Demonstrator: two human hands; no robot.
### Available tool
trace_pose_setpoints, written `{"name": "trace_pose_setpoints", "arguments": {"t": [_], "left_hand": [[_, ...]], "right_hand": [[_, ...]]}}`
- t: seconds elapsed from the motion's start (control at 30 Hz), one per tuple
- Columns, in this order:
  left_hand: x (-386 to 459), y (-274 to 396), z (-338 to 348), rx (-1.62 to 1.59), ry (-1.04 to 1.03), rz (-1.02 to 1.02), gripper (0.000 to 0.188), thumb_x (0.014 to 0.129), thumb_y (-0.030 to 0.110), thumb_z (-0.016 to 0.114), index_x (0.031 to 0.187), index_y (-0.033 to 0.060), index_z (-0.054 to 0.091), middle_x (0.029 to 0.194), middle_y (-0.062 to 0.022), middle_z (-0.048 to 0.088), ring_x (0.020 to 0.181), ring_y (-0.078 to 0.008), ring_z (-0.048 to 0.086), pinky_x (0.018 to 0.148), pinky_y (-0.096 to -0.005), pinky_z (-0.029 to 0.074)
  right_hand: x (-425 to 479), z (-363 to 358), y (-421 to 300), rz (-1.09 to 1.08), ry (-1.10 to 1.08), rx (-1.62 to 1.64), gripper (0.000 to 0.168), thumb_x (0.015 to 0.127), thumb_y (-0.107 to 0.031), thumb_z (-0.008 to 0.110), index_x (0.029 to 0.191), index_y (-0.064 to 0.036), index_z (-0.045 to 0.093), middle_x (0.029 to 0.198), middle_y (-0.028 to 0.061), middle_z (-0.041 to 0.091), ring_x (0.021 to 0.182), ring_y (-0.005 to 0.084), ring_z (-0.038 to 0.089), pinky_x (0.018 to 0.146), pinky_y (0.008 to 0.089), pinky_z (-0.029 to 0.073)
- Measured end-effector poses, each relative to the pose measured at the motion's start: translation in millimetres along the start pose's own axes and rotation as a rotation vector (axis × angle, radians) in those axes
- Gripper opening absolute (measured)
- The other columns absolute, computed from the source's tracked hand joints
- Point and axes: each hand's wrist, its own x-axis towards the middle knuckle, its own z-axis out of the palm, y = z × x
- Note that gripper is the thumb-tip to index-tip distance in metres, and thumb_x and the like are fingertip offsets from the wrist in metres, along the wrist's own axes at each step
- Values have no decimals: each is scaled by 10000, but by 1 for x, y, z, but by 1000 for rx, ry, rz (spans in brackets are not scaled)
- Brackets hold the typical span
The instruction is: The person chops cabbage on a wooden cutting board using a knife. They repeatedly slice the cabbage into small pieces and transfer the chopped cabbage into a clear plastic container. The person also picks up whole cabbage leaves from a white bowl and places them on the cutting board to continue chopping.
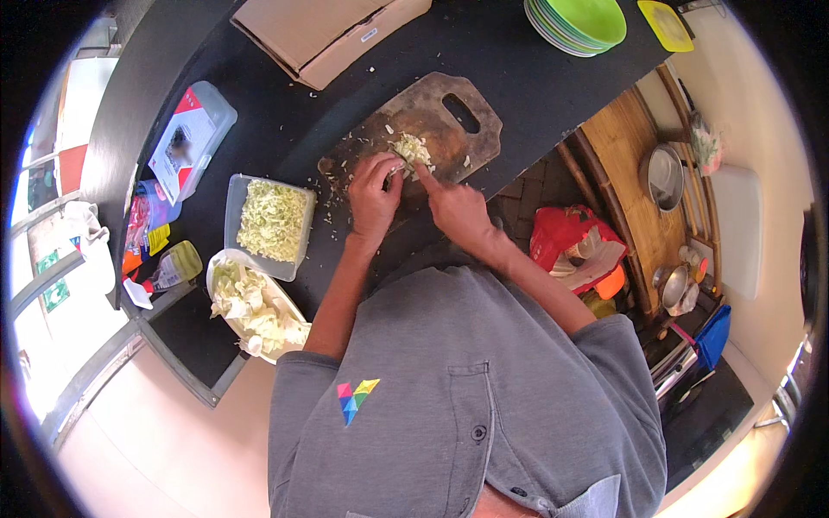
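A worn wooden cutting board [476, 152] with a handle slot lies on the black countertop, bearing a small heap of shredded cabbage [414, 149]. My left hand [374, 197] is beside the heap, fingertips curled down and thumb bent towards them; what they pinch is hidden. My right hand [461, 210] is curled with the index finger stretched to the heap. It appears to grip a knife, mostly hidden, with only a thin dark edge showing between the hands. To the left, a clear plastic container [306, 230] holds more shredded cabbage [272, 220].
Nearest my left forearm, a white oval bowl [285, 301] holds cabbage leaves [256, 311]. A lidded plastic box [210, 123] and spray bottle [178, 265] stand left. A cardboard box [337, 39] and stacked green bowls [583, 26] are behind the board. Right, below, sits a red bag [550, 233].
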Motion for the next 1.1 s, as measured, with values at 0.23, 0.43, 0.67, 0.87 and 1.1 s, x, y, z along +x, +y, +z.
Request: {"name": "trace_pose_setpoints", "arguments": {"t": [0.23,0.43,0.67,0.87,1.1], "left_hand": [[-10,8,-6,42,82,-20,235,782,-26,726,1008,26,688,1079,-107,693,999,-319,668,868,-394,537],[-12,2,0,40,53,0,215,799,-19,713,1006,30,688,1067,-94,695,957,-322,667,838,-395,535],[-10,8,-2,21,115,-59,193,797,-48,694,978,17,675,1049,-113,681,948,-327,667,818,-399,538],[-19,3,2,8,129,-40,181,781,-61,704,944,9,669,1047,-126,674,942,-326,667,814,-398,543],[-19,2,4,-16,172,-26,206,744,-84,694,923,15,663,1019,-117,679,923,-321,664,808,-401,538]], "right_hand": [[-17,-20,-8,-4,63,79,671,861,-83,597,1505,-88,411,766,171,690,631,344,703,562,471,577],[-25,-5,-15,9,-30,-74,679,862,-87,606,1510,-97,405,832,163,686,635,357,695,570,470,572],[0,-4,-6,-21,24,87,691,864,-86,591,1523,-108,385,858,167,687,641,352,697,545,461,570],[-24,-9,-11,-46,-63,-53,693,865,-91,586,1526,-107,380,847,165,691,641,346,703,532,451,574],[-3,5,-4,-56,34,69,691,844,-87,603,1510,-111,419,818,154,688,618,329,703,532,446,577]]}}
